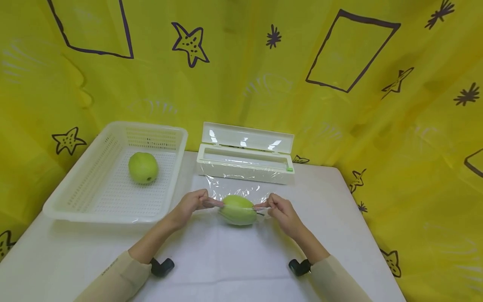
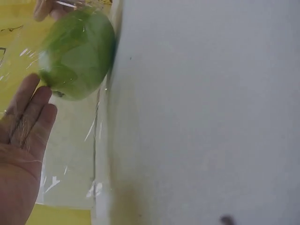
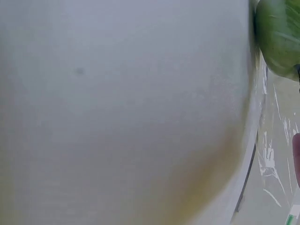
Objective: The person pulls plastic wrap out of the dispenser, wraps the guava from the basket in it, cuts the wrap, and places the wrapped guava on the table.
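Observation:
A green pear with a dark stem pointing right lies on the white table under clear plastic wrap. The wrap stretches back to an open white dispenser box. At the pear's left end, my left hand pinches the film's near edge; my right hand pinches it at the stem end. In the left wrist view, several extended fingers reach beside the pear, film over it. The right wrist view catches just part of the pear, creased film and one fingertip.
To the left stands a white plastic basket with another green pear inside. The box's raised lid leans back towards a yellow patterned curtain, which surrounds the table. Black wrist-camera mounts jut inward from both forearms.

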{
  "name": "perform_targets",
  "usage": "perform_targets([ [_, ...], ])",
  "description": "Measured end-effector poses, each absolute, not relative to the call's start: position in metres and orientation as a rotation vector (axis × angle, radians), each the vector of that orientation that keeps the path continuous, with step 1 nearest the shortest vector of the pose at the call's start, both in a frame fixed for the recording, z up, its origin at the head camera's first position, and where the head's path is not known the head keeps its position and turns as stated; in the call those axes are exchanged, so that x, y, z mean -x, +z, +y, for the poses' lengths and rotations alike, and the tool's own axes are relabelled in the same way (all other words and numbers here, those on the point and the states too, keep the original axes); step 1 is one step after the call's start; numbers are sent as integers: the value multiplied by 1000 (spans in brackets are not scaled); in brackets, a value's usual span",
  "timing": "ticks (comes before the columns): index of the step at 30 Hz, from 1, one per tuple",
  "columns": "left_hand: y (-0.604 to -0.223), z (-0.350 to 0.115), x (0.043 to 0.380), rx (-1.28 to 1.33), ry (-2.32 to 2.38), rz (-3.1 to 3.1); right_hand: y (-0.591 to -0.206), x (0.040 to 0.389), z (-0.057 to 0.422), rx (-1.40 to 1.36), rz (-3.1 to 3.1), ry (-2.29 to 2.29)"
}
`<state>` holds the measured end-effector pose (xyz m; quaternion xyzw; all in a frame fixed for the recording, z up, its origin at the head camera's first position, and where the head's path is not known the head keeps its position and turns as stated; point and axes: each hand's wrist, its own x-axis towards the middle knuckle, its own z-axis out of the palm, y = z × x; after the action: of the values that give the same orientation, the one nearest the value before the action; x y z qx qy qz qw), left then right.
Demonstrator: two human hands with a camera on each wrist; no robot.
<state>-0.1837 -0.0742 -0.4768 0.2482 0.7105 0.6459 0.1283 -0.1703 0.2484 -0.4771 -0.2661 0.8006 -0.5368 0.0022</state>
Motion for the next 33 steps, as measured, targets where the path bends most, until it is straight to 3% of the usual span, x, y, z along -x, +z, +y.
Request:
perform_targets([
  [10, -483, -75, 182, -561, 1974, 2316, -480, 183, 245, 684, 2405, -1809],
  [28, -487, -73, 188, -240, 1892, 2469, -478, 196, 237, 871, 2169, -1868],
  [31, -484, -74, 178, -205, 1907, 2455, -475, 201, 237, 876, 2159, -1855],
  [33, -482, -71, 164, -321, 1890, 2600, -474, 203, 237, 868, 2147, -1844],
])
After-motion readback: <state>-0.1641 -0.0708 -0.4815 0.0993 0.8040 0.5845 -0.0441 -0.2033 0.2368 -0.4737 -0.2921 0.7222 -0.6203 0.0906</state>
